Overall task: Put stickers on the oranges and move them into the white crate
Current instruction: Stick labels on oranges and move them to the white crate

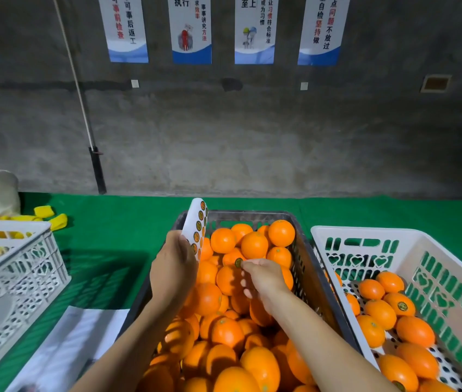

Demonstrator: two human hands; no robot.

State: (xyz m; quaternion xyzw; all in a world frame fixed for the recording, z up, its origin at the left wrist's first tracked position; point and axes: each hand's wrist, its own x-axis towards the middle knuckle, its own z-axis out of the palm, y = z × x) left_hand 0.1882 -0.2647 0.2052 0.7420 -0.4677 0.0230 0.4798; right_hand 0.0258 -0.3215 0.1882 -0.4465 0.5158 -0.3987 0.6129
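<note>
Oranges [253, 244] fill the dark crate [306, 267] right in front of me, heaped high at its far end, and both my hands hang over that heap. My right hand [260, 277] pinches a single round sticker [238, 262] between thumb and fingertip, just above the fruit near the middle of the pile; I cannot tell whether the sticker touches an orange. My left hand [171, 267] grips a white sticker sheet [195, 230], held upright over the crate's far left corner, with a column of round dark stickers down its right edge. Their print is too small to read.

To the right stands the white crate [365, 236] with green showing through its cut-out walls; several oranges lie in it, and one [399, 305] shows a round sticker on top. Another white basket [17, 267] sits to the left on the green table cover [111, 222], with yellow pieces [51, 217] beyond it. Posters [190, 29] with Chinese writing hang on the grey far wall; one reads 执行.
</note>
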